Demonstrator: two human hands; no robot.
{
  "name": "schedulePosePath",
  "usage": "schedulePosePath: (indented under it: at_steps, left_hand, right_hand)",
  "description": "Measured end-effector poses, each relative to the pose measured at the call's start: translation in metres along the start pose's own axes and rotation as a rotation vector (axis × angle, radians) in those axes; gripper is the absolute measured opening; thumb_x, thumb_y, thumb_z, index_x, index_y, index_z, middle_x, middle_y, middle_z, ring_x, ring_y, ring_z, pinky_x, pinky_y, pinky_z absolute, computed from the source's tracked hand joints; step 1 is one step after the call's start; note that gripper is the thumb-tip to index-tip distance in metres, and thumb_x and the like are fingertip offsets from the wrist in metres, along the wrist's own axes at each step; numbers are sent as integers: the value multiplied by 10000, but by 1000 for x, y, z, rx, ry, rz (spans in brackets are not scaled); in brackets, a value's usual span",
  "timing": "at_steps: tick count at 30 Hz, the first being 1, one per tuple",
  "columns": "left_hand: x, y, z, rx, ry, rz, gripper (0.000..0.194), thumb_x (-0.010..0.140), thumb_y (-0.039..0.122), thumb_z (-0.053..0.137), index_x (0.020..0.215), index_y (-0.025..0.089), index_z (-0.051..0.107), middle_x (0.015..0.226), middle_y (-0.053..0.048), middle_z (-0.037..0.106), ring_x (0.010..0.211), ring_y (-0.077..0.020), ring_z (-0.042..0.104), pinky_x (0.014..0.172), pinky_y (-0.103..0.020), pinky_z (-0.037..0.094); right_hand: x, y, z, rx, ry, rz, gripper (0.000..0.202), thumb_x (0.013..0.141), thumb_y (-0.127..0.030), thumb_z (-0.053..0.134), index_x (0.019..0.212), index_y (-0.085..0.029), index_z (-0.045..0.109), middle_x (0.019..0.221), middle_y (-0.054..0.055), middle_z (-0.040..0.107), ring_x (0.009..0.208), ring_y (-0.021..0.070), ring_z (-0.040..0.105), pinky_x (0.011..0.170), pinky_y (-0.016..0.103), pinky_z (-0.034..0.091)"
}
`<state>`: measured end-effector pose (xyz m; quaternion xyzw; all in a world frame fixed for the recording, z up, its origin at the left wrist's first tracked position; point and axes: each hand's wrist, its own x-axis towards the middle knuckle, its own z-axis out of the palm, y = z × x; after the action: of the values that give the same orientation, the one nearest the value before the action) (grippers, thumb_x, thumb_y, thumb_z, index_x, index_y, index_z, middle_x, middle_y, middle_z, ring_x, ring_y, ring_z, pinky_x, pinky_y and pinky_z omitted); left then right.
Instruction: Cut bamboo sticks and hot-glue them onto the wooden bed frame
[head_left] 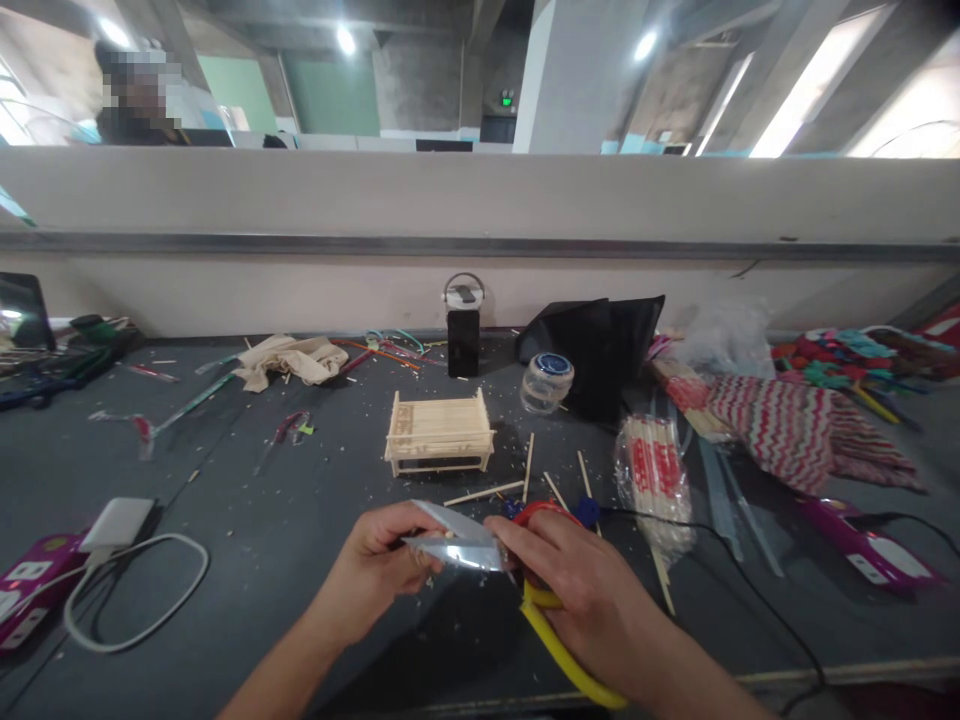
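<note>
A pair of large scissors or shears with yellow and red handles is in my right hand, whose fingers wrap round it near the pivot. Its wide shiny blades point left, spread apart. My left hand is closed at the blade tips, pinching something small that is mostly hidden. Beyond my hands stands a small rack made of pale wooden sticks. Several loose sticks lie between the rack and my right hand, beside a dark blue object.
A glass jar with a blue lid, a phone and a black bag stand behind. To the right are bagged sticks, knitted cloth and a purple power strip. A white charger with cable lies left.
</note>
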<state>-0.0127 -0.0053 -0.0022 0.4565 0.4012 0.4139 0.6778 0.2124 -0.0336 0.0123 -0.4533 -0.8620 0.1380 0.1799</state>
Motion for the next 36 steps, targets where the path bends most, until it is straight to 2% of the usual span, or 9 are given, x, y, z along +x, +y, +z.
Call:
schedulePosePath:
  at_steps: [8,18,23,29,36]
  left_hand:
    - [1,-1,-1,-9,5,-10,266,631,385,794,719,152,703,565,2,558,440,-56,375,415,-181,267]
    - [2,-5,-2,-16,7,-5,285,629,402,795,730,155,694,555,14,565,430,-48,380,406,-167,278]
    - [2,-3,-1,-21,-17,-4,257,641,385,787,716,158,692,552,17,554,418,-41,350,400,-171,253]
    - [3,-2,-1,-26,-24,-14,246,624,374,800,698,159,705,542,14,540,424,-46,347,403,-176,244]
    - [3,-3,0,-33,-31,11,261,649,398,783,683,156,692,542,13,522,423,-50,331,399,-191,223]
  right_hand:
    - [2,-3,-3,40,-25,26,599,672,16,481,1224,-214,517,868,43,600,761,184,575,656,305,479]
    - [1,-1,-1,-35,-25,12,657,664,17,462,1284,-201,467,917,70,596,803,196,572,686,324,485]
    - [1,-2,0,-14,-35,26,679,631,29,462,1267,-209,486,902,66,584,798,203,566,678,333,487]
    - [-2,0,0,3,-38,28,725,639,16,475,1323,-220,431,944,67,577,820,199,564,703,333,487]
    - [-2,-1,1,-57,-26,16,645,680,3,483,1288,-208,448,901,54,596,773,192,579,664,319,483]
